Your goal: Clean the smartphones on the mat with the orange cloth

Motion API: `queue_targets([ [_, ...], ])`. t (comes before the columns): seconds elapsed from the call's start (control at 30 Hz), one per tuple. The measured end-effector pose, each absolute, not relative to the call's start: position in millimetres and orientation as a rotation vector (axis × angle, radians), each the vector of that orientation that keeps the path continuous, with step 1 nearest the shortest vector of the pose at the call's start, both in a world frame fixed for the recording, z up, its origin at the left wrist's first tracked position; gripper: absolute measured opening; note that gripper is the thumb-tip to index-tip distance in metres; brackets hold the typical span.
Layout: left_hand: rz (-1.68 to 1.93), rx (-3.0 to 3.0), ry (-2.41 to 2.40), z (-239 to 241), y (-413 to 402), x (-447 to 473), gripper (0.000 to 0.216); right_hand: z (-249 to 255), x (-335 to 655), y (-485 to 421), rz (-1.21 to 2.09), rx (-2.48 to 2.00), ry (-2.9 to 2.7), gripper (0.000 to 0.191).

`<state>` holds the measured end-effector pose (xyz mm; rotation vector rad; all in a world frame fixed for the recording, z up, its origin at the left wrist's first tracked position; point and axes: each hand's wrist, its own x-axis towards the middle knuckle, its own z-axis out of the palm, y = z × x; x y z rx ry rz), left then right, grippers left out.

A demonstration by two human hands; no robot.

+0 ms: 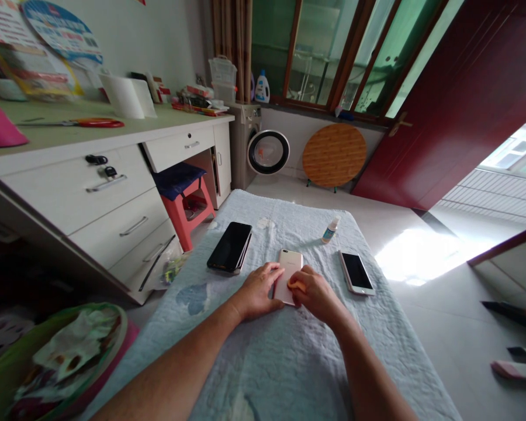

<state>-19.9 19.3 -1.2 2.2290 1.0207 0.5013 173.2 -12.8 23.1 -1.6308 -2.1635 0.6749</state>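
A pinkish-gold smartphone (pixel 291 261) lies back side up on the light blue cloth in the middle. My left hand (pixel 259 290) grips its left edge, with the thumb at the lower end and the fingers along the upper side. Pressed against the phone's back, my right hand (pixel 314 294) has its fingers closed on a small orange cloth (pixel 297 285), mostly hidden by them. Left of my hands rests a stack of black phones (pixel 231 247). To the right is a white phone (pixel 356 272) with its dark screen up. Behind it stands a small spray bottle (pixel 330 230).
The blue cloth (pixel 254 368) covers the table. A white desk (pixel 114 193) runs along the left, with a red stool (pixel 188 213) by it. At lower left is a waste bin (pixel 125 336). A washing machine (pixel 245 126) with its door ajar stands behind.
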Motion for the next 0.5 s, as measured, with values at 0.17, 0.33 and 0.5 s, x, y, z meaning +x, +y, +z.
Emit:
queue_targets([
  [0.17,0.509,2.227,1.024,-1,19,-19,0.078,14,172,-7,0.563,-1.691,-2.112,0.014],
  [0.33,0.504,2.235,1.037,-3,20,-19,0.079,10,173,-3,0.509,-1.708,-2.065,0.015],
  [0.5,0.498,2.237,1.04,-1,19,-18,0.079,6,175,3,0.479,-1.697,-2.014,0.018],
])
